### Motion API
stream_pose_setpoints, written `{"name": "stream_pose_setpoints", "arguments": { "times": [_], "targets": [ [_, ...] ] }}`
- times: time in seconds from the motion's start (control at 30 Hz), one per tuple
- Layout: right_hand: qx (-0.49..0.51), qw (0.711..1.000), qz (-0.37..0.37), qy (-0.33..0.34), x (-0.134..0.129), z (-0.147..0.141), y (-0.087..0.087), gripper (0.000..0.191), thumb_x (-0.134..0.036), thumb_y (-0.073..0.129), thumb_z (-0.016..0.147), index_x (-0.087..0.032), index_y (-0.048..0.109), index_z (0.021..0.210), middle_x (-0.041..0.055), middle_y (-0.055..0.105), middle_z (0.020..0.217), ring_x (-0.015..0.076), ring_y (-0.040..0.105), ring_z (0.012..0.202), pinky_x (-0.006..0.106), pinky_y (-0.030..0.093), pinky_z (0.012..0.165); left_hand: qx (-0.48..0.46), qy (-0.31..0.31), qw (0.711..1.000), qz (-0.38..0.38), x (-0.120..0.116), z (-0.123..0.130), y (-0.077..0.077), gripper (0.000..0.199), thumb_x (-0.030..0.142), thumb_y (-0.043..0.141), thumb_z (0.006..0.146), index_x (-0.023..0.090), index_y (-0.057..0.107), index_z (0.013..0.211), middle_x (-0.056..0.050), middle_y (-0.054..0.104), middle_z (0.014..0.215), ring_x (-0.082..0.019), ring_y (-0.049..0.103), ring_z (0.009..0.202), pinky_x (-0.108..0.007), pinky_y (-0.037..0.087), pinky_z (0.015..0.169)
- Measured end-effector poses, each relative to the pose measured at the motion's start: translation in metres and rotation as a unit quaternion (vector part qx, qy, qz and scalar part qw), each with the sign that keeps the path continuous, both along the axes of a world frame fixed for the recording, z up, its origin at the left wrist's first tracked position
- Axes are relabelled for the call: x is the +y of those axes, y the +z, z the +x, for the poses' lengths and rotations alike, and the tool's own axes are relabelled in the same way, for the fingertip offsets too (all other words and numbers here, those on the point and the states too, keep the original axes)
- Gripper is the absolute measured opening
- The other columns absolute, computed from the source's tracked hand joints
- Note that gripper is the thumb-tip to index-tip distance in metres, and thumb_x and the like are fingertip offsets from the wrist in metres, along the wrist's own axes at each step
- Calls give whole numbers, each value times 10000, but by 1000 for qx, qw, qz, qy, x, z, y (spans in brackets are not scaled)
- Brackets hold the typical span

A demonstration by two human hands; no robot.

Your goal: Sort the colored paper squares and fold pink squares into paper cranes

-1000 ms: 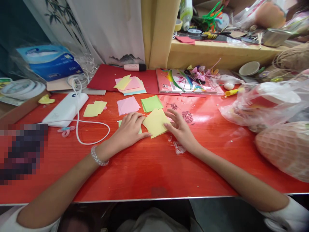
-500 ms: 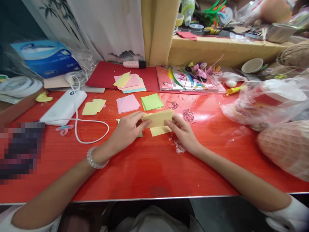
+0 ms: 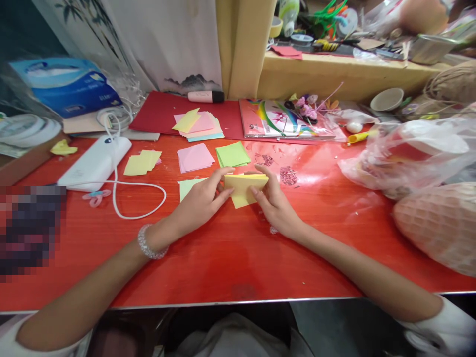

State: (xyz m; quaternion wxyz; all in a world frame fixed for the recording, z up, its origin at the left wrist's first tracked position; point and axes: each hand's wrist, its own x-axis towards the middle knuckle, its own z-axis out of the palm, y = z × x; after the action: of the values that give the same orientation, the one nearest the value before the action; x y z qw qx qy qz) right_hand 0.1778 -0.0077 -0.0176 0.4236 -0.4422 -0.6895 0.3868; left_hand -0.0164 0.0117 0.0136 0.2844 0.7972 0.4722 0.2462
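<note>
A small stack of yellow paper squares [image 3: 241,183] is upright on edge above the table, held between both hands. My left hand [image 3: 199,201] pinches its left side, thumb in front and fingers behind. On the right side, my right hand [image 3: 274,202] grips it the same way. More yellow paper [image 3: 243,201] shows just below; whether it is separate I cannot tell. Partly under my left hand lies a pale green sheet [image 3: 189,187]. Farther back are a stack of pink squares [image 3: 196,158] and a stack of bright green squares [image 3: 233,154].
To the left are yellow squares [image 3: 143,162], a white power bank [image 3: 94,163] and its looped cable [image 3: 162,201]. Mixed paper [image 3: 203,126] rests on a red folder [image 3: 156,111] at the back. Plastic bags [image 3: 386,158] and a foam-netted object [image 3: 439,223] stand at right.
The yellow stack has tilted and dropped slightly between my hands, its edges now more level. My left hand shifted a little right, uncovering more of the pale green sheet.
</note>
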Motion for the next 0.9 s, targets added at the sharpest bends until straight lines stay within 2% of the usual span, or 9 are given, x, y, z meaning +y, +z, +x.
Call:
{"name": "stream_pose_setpoints", "arguments": {
  "times": [0.13, 0.2, 0.27, 0.33, 0.43, 0.5, 0.63, 0.73, 0.9],
  "targets": [
    [-23, 999, 26, 26, -2, 1, 0, 374, -287, 339, 963, -272, 234, 1322, 97, 468, 1291, 198, 505, 1155, 415, 450, 972, 14, -24, 1000, -7, -3, 0, -1, 455, 305, 404, 923, 241, 295, 1360, -50, 608, 990, -172, 606, 814, -285, 456, 715],
    [-28, 999, 42, 7, -4, 1, 0, 329, -293, 329, 966, -282, 273, 1290, 83, 509, 1219, 194, 548, 1067, 391, 489, 901, -13, -32, 999, -19, -5, 0, 0, 422, 298, 399, 924, 253, 318, 1335, -54, 609, 1037, -171, 610, 836, -282, 457, 719],
    [-30, 998, 51, -29, -6, 2, -1, 293, -322, 345, 961, -287, 321, 1251, 73, 537, 1137, 191, 577, 949, 360, 523, 792, -50, -33, 997, -39, -7, 0, 2, 322, 305, 407, 920, 243, 407, 1236, -37, 624, 974, -162, 608, 816, -277, 457, 709],
    [-21, 997, 56, -57, -6, 3, -1, 297, -345, 392, 945, -285, 343, 1232, 71, 541, 1112, 193, 576, 924, 342, 529, 750, -105, -30, 991, -76, -7, 2, 3, 252, 311, 416, 914, 230, 444, 1151, -4, 619, 828, -143, 600, 736, -280, 462, 701],
    [18, 995, 60, -72, -2, 3, -2, 346, -333, 449, 921, -275, 339, 1244, 77, 523, 1188, 202, 549, 1048, 352, 511, 852, -201, -36, 964, -170, -6, 4, 4, 327, 297, 432, 899, 235, 373, 1215, 35, 574, 702, -128, 587, 635, -285, 489, 665],
    [39, 995, 50, -73, 3, 3, -3, 352, -310, 441, 921, -265, 348, 1258, 79, 513, 1238, 200, 531, 1104, 364, 481, 921, -208, -36, 955, -209, -3, 5, 4, 410, 278, 459, 877, 249, 334, 1267, 16, 601, 780, -120, 576, 633, -265, 485, 610],
    [8, 996, -30, -87, 12, 7, -9, 442, -278, 462, 893, -232, 369, 1322, 93, 543, 1231, 220, 548, 1082, 412, 476, 921, -198, 30, 965, -170, 3, 2, 11, 387, 243, 539, 811, 221, 443, 1185, -35, 614, 1027, -75, 490, 616, -216, 419, 538],
    [-18, 992, -46, -112, 15, 11, -15, 588, -255, 470, 871, -258, 259, 1420, 107, 480, 1318, 239, 514, 1147, 469, 448, 952, -277, 105, 946, -136, 8, -5, 21, 268, 210, 537, 787, 185, 512, 1052, -22, 614, 923, -53, 403, 522, -202, 331, 454],
    [-96, 991, 4, -92, 12, 11, -10, 693, -265, 488, 862, -245, 143, 1463, 130, 284, 1479, 246, 267, 1372, 512, 252, 1105, -364, 191, 905, -108, 17, -17, 30, 143, 185, 531, 771, 185, 528, 914, 2, 574, 820, -47, 379, 503, -211, 292, 444]
  ]
}}
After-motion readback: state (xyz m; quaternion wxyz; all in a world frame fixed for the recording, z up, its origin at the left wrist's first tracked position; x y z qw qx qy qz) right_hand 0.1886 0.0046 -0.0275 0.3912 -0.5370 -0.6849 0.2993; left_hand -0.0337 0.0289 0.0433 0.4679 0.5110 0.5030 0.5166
